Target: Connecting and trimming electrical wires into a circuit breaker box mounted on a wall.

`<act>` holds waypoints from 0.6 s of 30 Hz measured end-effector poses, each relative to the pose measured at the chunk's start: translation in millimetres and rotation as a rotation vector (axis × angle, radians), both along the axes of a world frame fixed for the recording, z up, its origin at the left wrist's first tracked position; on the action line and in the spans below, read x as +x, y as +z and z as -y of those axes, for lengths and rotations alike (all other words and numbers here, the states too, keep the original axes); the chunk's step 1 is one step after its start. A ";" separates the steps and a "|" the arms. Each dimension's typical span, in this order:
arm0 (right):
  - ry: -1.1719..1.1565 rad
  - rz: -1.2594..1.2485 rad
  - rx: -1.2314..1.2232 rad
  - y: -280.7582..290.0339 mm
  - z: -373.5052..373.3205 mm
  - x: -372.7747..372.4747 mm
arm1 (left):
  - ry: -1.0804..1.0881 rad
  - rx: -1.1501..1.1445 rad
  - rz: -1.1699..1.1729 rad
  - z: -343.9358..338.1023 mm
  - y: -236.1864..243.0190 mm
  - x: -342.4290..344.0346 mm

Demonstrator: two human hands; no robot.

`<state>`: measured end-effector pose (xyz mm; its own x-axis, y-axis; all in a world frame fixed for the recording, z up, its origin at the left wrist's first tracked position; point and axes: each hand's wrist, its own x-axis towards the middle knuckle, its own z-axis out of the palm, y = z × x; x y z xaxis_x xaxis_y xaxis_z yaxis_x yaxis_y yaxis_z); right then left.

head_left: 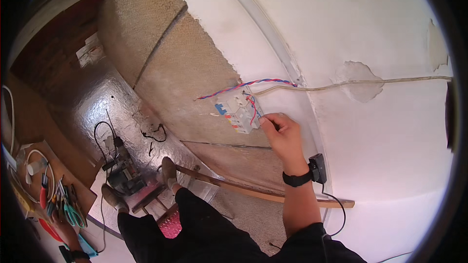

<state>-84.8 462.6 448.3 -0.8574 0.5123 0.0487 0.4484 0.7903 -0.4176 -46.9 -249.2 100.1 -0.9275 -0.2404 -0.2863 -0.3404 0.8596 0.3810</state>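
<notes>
White circuit breakers (237, 113) with a blue switch lever are mounted in a row on the bare, rough part of the wall. Short red and blue wires (252, 109) loop at their right side. My right hand (282, 134) is closed in a pinch at that side, its fingertips by the blue wire end; what they hold is too small to make out. At the lower left, my left hand (62, 225) reaches in among hand tools beside teal-handled scissors (73, 214) and red-handled pliers (44, 195). Its fingers are mostly hidden.
A twisted red and blue wire pair (243, 84) and a pale cable (356, 83) run along the wall above the breakers. A power drill (124, 163) stands near my feet on silvery sheeting (122, 102). A wooden strip (263, 192) lies along the wall's foot.
</notes>
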 end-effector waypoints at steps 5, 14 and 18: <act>-0.386 -0.184 -0.605 -11.0 7.4 -0.9 | -0.007 -0.162 -0.003 -1.1 31.0 16.0; -0.466 -0.206 -1.204 -22.7 36.8 0.0 | 0.045 0.052 -0.019 -43.5 56.9 48.1; -0.500 -0.258 -1.176 -21.2 37.8 -3.5 | 0.030 0.111 0.010 -91.1 72.6 41.2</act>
